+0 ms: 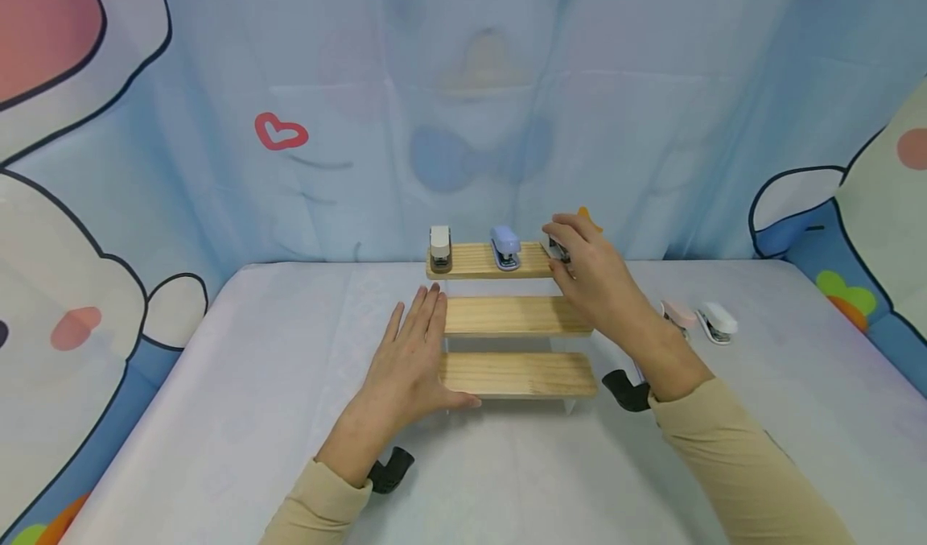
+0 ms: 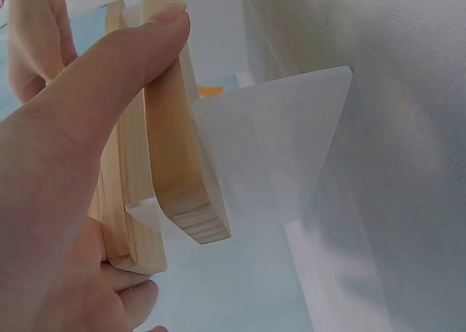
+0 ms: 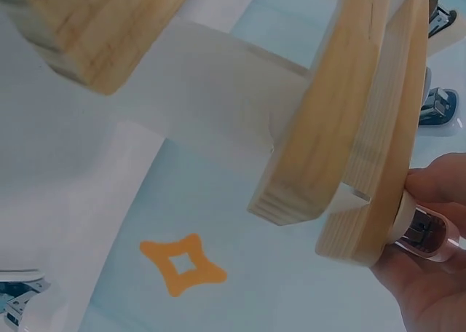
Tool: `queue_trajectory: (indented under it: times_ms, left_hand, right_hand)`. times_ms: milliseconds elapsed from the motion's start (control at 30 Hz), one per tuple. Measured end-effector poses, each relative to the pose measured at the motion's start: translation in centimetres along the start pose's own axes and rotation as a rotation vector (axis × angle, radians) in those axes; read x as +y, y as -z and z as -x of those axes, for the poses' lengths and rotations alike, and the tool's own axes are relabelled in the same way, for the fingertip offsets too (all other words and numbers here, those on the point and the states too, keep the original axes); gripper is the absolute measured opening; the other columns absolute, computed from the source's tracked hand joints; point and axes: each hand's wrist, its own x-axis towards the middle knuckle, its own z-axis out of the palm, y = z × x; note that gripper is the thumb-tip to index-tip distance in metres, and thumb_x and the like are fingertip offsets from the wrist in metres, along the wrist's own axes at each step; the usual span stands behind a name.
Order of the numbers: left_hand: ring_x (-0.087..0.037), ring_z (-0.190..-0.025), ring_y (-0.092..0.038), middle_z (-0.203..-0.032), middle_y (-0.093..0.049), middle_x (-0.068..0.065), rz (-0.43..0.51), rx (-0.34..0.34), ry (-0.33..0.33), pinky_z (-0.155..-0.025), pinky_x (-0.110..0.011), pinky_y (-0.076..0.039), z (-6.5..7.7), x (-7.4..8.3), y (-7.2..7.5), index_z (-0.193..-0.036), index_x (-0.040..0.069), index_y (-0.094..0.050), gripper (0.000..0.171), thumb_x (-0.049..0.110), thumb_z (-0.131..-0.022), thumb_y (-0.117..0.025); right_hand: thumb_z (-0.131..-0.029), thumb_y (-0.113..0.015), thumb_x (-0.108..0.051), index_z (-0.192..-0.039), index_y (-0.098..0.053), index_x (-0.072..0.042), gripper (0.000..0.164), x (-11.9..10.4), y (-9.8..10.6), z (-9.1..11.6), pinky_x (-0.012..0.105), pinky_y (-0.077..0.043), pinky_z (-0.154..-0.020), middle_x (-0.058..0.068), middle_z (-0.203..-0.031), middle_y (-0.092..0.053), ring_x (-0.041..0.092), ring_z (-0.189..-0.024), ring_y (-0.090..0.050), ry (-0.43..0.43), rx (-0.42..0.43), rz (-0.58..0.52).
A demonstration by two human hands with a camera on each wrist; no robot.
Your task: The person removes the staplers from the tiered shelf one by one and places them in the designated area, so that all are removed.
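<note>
A three-tier wooden stand (image 1: 517, 316) with pale boards and clear supports stands on the table. My right hand (image 1: 597, 275) holds a small stapler (image 3: 429, 234) at the right end of the top board, its base touching the wood; fingers partly hide it in the head view. Along that board, a cream stapler (image 1: 440, 248) stands at the left end and a lilac-blue stapler (image 1: 505, 247) near the middle. My left hand (image 1: 414, 360) rests against the stand's left side with fingers straight. Its thumb touches the bottom board (image 2: 175, 143) at the front.
Right of the stand, a pink stapler (image 1: 678, 314) and a white stapler (image 1: 717, 322) lie on the white-covered table (image 1: 290, 352); my right forearm partly covers the pink one. A blue cartoon-print curtain (image 1: 463, 110) hangs behind the table.
</note>
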Motion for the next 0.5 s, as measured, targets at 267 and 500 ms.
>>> queue_trajectory:
  times_ms: [267, 500]
  left_hand:
    - [-0.027, -0.156, -0.005, -0.167, -0.009, -0.014, -0.005, 0.009, -0.006, -0.127, -0.047, -0.008, -0.02, 0.01, -0.01, -0.159, 0.001, -0.005, 0.143, 0.07, -0.06, -0.082]
    - [-0.026, -0.156, -0.005, -0.167, -0.009, -0.014, -0.009, 0.01, -0.002, -0.127, -0.047, -0.007, -0.05, -0.03, -0.12, -0.159, 0.001, -0.004, 0.145, 0.071, -0.059, -0.083]
  right_hand:
    - [-0.091, -0.061, 0.008, -0.13, -0.055, 0.01, 0.04, 0.12, 0.2, 0.13, 0.054, -0.054, -0.089, 0.028, -0.139, -0.048, 0.047, -0.122, -0.053, 0.01, 0.013, 0.005]
    - [-0.091, -0.061, 0.008, -0.13, -0.055, 0.009, 0.039, 0.15, 0.4, 0.24, 0.055, -0.053, -0.093, 0.028, -0.139, -0.048, 0.047, -0.131, -0.047, 0.019, 0.028, 0.007]
